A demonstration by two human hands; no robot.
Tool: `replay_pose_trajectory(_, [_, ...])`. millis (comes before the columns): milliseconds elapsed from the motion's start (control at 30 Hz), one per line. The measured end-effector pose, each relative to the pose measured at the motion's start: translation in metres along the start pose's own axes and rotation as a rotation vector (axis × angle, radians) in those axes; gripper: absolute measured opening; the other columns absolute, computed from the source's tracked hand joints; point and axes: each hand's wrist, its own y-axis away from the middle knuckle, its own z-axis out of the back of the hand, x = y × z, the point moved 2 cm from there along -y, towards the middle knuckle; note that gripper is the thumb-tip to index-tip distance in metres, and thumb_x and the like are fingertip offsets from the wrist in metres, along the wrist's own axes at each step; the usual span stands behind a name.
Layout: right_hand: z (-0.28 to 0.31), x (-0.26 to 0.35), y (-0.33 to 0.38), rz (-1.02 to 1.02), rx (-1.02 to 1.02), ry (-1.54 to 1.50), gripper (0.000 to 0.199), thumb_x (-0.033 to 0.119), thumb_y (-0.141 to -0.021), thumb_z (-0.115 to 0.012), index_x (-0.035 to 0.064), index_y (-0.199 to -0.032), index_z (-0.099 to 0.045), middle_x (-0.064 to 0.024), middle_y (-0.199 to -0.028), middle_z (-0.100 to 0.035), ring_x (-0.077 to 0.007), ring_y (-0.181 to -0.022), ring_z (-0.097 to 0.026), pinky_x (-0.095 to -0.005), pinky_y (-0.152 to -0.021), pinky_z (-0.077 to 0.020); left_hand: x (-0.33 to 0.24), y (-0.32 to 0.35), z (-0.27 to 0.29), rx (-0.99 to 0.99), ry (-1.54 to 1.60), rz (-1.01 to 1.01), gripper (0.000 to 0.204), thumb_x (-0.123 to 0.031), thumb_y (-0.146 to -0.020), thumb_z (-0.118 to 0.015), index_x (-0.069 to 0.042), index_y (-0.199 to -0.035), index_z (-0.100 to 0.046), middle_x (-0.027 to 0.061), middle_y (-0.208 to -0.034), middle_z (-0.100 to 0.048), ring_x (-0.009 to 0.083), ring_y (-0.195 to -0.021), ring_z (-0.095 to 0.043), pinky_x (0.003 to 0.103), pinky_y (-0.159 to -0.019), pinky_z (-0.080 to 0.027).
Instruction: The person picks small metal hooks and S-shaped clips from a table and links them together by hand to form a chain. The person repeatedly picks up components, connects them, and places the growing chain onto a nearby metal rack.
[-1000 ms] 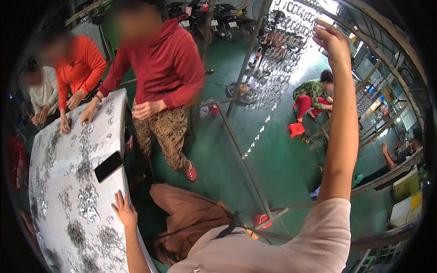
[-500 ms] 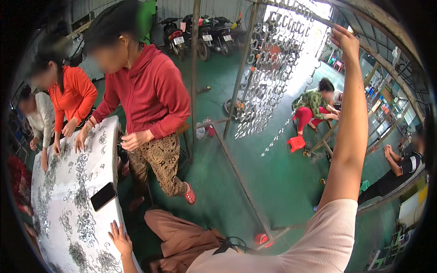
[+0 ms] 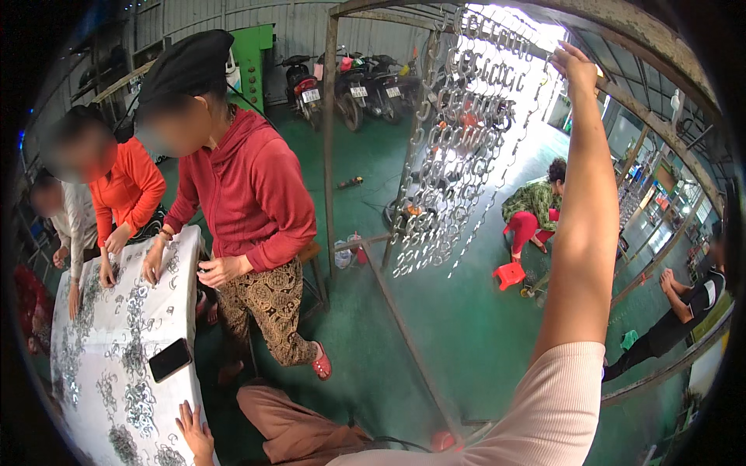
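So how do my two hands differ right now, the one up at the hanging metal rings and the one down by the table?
The right hand is raised high on a straight arm, fingers at the hanging chains of metal rings on the rusty frame; the left hand is low, fingers spread at the edge of the white table. The right hand looks pinched on a strand, though I cannot tell for sure; the left lies open. Both are bare.

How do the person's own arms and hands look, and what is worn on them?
The right arm has a short, pale pink ribbed sleeve; the forearm and right hand are bare. The left hand is bare too, with no glove, watch or ring visible.
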Motion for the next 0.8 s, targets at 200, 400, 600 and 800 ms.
replay_pose_trajectory(200, [-0.022,0.012,0.005,0.002,-0.027,0.037,0.022,0.001,-0.085,-0.063,0.0008,-0.106,-0.069,-0.0137,-0.092,-0.067,-0.0191,-0.08,-0.067,-0.0272,-0.071,-0.0599,0.001,0.001,-0.002,-0.018,0.006,-0.004,0.06,0.006,-0.072,-0.058,-0.01,-0.13,-0.05,0.0168,-0.151,-0.03,0.037,-0.141,-0.024,0.057,-0.112,-0.018])
replay_pose_trajectory(400, [-0.021,-0.016,-0.024,0.008,0.01,0.082,0.023,0.0,-0.084,-0.064,0.0008,-0.107,-0.069,-0.0133,-0.091,-0.067,-0.0202,-0.078,-0.068,-0.0278,-0.069,-0.0599,0.004,0.0,-0.007,-0.034,-0.006,-0.026,0.06,0.004,-0.073,-0.058,-0.009,-0.131,-0.049,0.0164,-0.151,-0.03,0.0369,-0.141,-0.023,0.057,-0.113,-0.015])
replay_pose_trajectory(600, [0.012,-0.044,-0.1,0.153,0.105,0.067,0.027,0.006,-0.083,-0.069,-0.0029,-0.107,-0.066,-0.0121,-0.094,-0.068,-0.021,-0.077,-0.069,-0.0299,-0.067,-0.0594,0.001,-0.004,-0.013,-0.041,-0.001,-0.049,0.06,0.005,-0.074,-0.057,-0.011,-0.132,-0.049,0.0138,-0.152,-0.03,0.0348,-0.142,-0.024,0.057,-0.113,-0.017])
replay_pose_trajectory(800, [0.015,-0.057,0.086,0.386,-0.11,-0.031,0.033,0.014,-0.085,-0.069,-0.0054,-0.111,-0.061,-0.0108,-0.095,-0.067,-0.0191,-0.078,-0.067,-0.0301,-0.064,-0.057,0.009,0.005,0.003,-0.068,-0.115,-0.076,0.057,0.0,-0.081,-0.054,-0.014,-0.136,-0.047,0.0106,-0.152,-0.031,0.032,-0.142,-0.025,0.056,-0.112,-0.02])
